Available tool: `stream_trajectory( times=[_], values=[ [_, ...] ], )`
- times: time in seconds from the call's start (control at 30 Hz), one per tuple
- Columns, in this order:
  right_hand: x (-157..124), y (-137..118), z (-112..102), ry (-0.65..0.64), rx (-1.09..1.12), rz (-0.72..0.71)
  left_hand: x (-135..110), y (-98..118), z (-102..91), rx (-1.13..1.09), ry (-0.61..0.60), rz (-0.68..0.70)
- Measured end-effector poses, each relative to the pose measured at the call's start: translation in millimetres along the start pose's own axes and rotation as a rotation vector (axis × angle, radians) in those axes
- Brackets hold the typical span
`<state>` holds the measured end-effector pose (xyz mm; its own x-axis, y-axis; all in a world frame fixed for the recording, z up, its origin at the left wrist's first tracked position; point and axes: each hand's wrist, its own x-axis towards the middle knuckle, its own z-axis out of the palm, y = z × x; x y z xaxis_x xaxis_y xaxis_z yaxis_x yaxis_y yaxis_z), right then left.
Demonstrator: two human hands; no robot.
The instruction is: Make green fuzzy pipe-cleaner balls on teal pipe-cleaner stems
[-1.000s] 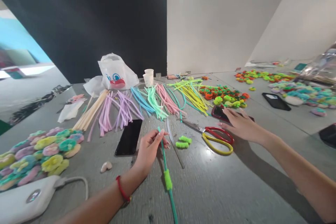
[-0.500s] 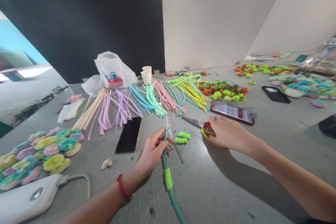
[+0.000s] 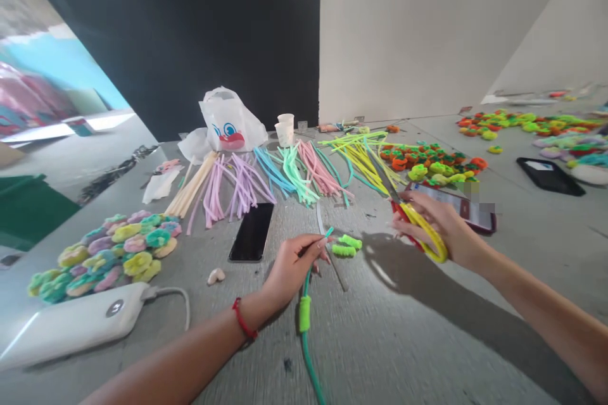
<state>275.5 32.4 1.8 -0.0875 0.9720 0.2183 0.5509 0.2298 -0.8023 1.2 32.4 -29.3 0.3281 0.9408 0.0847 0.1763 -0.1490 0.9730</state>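
Between thumb and fingers, my left hand (image 3: 297, 266) pinches a teal pipe cleaner (image 3: 308, 354) near its upper end. A lime-green coil (image 3: 304, 314) is wrapped around that stem below the hand. My right hand (image 3: 441, 228) grips a pair of scissors (image 3: 418, 228) with red and yellow handles, raised off the table, blades pointing up and left. Two more lime-green coils (image 3: 344, 251) lie just right of my left fingertips. A thin metal rod (image 3: 338, 271) rests on the table partly behind those fingers.
Bundles of coloured pipe cleaners (image 3: 244, 186) fan across the back. A black phone (image 3: 251, 232) lies left of centre, another phone (image 3: 479, 210) behind my right hand. Fuzzy flowers (image 3: 109, 253) and a white power bank (image 3: 80, 323) sit left, orange and green pieces (image 3: 427, 161) back right.
My right hand has lifted the scissors off the table, and their blades now point upward. My left hand has tilted the teal pipe cleaner's tip to the right. The view has shifted slightly.
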Motion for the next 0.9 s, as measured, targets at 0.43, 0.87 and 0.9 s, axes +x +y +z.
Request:
stream_trajectory(
  times=[0.43,0.87,0.9],
  values=[
    [-31.2,-28.1,32.7,-0.262,0.248,-0.088,-7.9,3.7,-2.0,-0.007,0.101,0.108],
    [-43.9,-48.7,38.6,-0.274,-0.420,-0.326,-19.8,8.8,4.4,0.034,0.008,0.242],
    [-44.9,-48.0,39.4,-0.279,-0.444,-0.341,-20.4,8.8,4.6,0.039,-0.007,0.261]
  ],
)
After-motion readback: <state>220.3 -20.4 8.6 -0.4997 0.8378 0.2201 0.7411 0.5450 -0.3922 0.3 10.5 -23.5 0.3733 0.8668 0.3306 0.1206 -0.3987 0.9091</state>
